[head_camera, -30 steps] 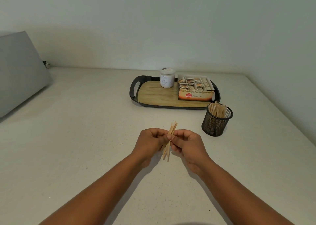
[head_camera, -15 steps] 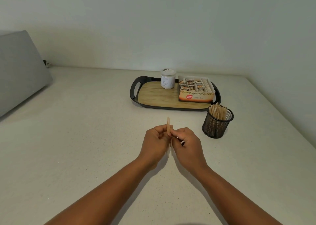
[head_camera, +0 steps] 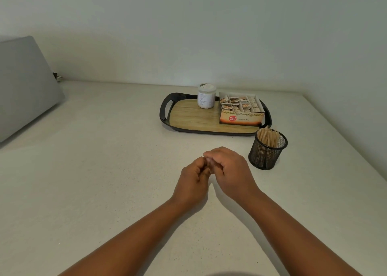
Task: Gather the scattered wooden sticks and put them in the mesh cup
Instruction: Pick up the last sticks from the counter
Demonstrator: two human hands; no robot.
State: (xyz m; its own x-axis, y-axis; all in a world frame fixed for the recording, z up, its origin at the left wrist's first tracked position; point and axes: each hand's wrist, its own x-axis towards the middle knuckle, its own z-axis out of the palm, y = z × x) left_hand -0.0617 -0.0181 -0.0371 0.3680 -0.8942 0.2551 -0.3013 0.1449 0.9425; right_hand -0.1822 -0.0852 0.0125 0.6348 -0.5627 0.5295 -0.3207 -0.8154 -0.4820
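A person's left hand (head_camera: 193, 181) and right hand (head_camera: 230, 169) met over the pale counter (head_camera: 104, 171), fingers curled and touching; whether they held any sticks could not be told, as nothing showed between them. At two o'clock from the hands stood the black mesh cup (head_camera: 267, 152) packed with upright wooden sticks (head_camera: 268, 136), just in front of a tray (head_camera: 167, 116) bearing a jar (head_camera: 206, 96) and a tea box (head_camera: 240, 112).

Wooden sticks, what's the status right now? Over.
Both hands together, left hand and right hand curled, any sticks between them hidden. Mesh cup upright, holding sticks, beside right hand. Nothing between hands and cup.
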